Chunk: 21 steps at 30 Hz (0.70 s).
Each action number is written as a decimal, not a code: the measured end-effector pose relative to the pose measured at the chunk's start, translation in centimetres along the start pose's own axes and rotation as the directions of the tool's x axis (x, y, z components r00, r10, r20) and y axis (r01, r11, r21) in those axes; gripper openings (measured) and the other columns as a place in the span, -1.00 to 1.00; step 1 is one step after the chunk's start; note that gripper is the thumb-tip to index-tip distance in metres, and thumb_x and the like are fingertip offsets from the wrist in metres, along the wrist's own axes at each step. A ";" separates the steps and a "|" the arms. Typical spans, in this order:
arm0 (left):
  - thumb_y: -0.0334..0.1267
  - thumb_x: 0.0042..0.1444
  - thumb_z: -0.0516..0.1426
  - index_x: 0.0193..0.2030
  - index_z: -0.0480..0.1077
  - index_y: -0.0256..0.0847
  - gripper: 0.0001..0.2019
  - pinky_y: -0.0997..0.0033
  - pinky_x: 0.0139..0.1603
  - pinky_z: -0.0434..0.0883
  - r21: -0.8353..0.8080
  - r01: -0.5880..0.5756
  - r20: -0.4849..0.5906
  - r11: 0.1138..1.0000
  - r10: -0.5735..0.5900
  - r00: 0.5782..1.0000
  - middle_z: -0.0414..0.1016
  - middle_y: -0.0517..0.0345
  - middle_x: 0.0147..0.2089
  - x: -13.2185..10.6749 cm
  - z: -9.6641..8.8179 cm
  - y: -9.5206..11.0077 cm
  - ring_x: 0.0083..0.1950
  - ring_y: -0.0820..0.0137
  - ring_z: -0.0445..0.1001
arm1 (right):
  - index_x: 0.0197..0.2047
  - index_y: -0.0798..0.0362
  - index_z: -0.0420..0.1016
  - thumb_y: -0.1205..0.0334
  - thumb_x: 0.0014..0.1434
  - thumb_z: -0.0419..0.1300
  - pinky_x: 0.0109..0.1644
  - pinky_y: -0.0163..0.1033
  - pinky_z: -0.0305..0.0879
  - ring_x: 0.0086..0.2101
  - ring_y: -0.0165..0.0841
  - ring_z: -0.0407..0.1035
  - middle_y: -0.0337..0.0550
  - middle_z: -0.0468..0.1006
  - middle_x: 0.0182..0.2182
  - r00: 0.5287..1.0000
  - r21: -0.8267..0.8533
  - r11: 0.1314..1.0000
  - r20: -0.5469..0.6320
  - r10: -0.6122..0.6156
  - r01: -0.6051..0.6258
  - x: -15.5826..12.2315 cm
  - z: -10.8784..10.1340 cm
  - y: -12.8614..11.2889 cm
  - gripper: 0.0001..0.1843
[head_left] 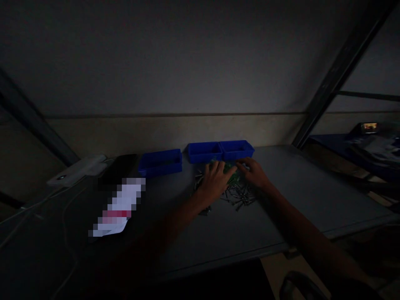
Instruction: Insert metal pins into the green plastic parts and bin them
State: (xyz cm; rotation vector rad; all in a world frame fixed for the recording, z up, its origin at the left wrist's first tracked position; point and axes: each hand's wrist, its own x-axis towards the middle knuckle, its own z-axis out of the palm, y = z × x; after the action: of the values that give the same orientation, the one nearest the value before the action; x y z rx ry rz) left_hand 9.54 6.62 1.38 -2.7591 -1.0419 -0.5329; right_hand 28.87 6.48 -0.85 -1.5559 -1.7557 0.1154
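My left hand (215, 178) is over a loose heap of screw-like metal pieces (240, 199), palm down with the fingers apart and bent. Green pieces (233, 178) show beside its thumb, between my two hands; the dim light hides their kind. My right hand (255, 173) is at the heap's right edge, fingers curled toward the thumb. Whatever is in that pinch is too small and dark to make out. Just behind the hands stand a middle blue bin (204, 159) and a right blue bin (238, 156), side by side.
Another blue bin (161, 171) stands to the left. Beyond it are a dark flat object (120, 166), a white box-like device (78, 171) with cables, and a blurred-out white packet (125, 202). A wall and slanted metal posts (328, 87) bound the grey table (200, 241).
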 end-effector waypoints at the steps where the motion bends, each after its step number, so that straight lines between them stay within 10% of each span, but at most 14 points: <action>1: -0.24 0.04 0.21 0.21 0.19 0.01 -0.43 -0.13 0.14 0.23 -0.042 -0.007 0.021 0.999 0.008 1.000 0.26 -0.11 0.18 0.0 0.1 0.1 0.25 0.00 0.18 | -0.14 0.07 0.53 0.10 0.22 0.00 0.02 -0.08 0.26 -0.14 -0.22 0.39 -0.02 0.56 -0.18 1.000 0.008 1.000 -0.001 0.004 -0.004 0.0 0.0 -0.2 -0.65; 9: 0.00 -0.11 0.29 0.37 -0.10 -0.02 -0.05 -0.40 0.28 -0.06 -0.340 0.011 0.184 0.940 0.055 0.981 -0.32 -0.21 0.46 -1.3 0.7 -0.9 0.44 -0.19 -0.28 | -0.18 0.09 0.50 -0.05 0.32 -0.20 0.03 -0.14 0.24 -0.14 -0.25 0.39 -0.03 0.55 -0.20 0.997 0.150 0.987 0.062 0.050 -0.059 -0.5 0.8 -2.5 -0.46; 16: -0.05 -0.06 0.27 0.37 -0.11 0.01 -0.09 -0.11 0.32 0.11 -0.461 0.006 0.177 0.888 0.086 0.980 -0.17 -0.12 0.46 -2.4 -2.5 -2.9 0.44 0.01 -0.11 | -0.26 0.05 0.50 -0.14 0.31 -0.29 0.01 -0.15 0.25 -0.19 -0.27 0.39 -0.06 0.54 -0.31 0.998 0.124 0.992 0.068 0.011 -0.019 -0.6 1.4 -2.3 -0.36; 19: -0.13 0.11 0.12 0.26 0.16 -0.04 -0.45 0.16 0.27 0.24 -0.389 0.245 0.049 0.888 -0.246 0.968 0.20 0.01 0.33 -2.0 -4.0 -7.8 0.32 0.18 0.20 | -0.31 0.05 0.49 -0.17 0.31 -0.28 -0.03 -0.17 0.25 -0.23 -0.28 0.38 -0.07 0.54 -0.33 0.999 0.090 0.996 0.050 0.008 -0.013 -0.5 1.5 -2.0 -0.35; 21: -0.21 0.21 -0.01 0.07 0.35 -0.17 -0.68 0.27 0.17 0.33 -0.286 0.545 -0.055 0.788 -0.582 0.811 0.46 -0.01 0.10 -1.6 -4.3 -12.3 0.14 0.27 0.42 | -0.34 0.05 0.48 -0.16 0.31 -0.27 -0.05 -0.17 0.25 -0.24 -0.28 0.37 -0.07 0.53 -0.34 0.999 0.072 0.997 0.044 0.007 -0.010 -0.4 1.5 -1.9 -0.36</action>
State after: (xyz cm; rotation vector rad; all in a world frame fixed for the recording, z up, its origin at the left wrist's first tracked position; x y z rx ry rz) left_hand -0.87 13.78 4.89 -2.5127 -1.8983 -0.9873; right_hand 26.42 6.29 -1.07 -1.5196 -1.7596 0.2170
